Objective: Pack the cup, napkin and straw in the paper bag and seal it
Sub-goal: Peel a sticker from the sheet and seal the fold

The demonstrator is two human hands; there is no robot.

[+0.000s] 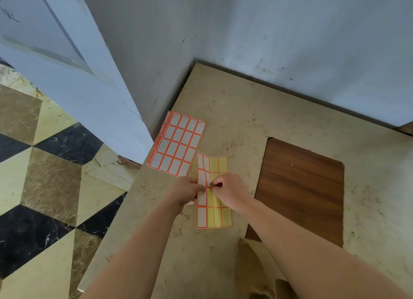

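Partly peeled orange-bordered label sheet (pixel 214 211) on beige table (pixel 279 111), left hand (pixel 187 190) pinching its left edge, right hand (pixel 230 190) fingertips nipping a label, brown paper bag (pixel 257 269) nearer the person than the sheet, full label stack (pixel 176 143) beyond-left of the sheet.

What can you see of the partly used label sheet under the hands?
The partly used label sheet lies flat on the beige tabletop, long side running away from the person. Orange-bordered white labels remain on its left; most of the rest is bare yellow backing. The left hand and right hand pinch at its middle. A full stack lies up-left.
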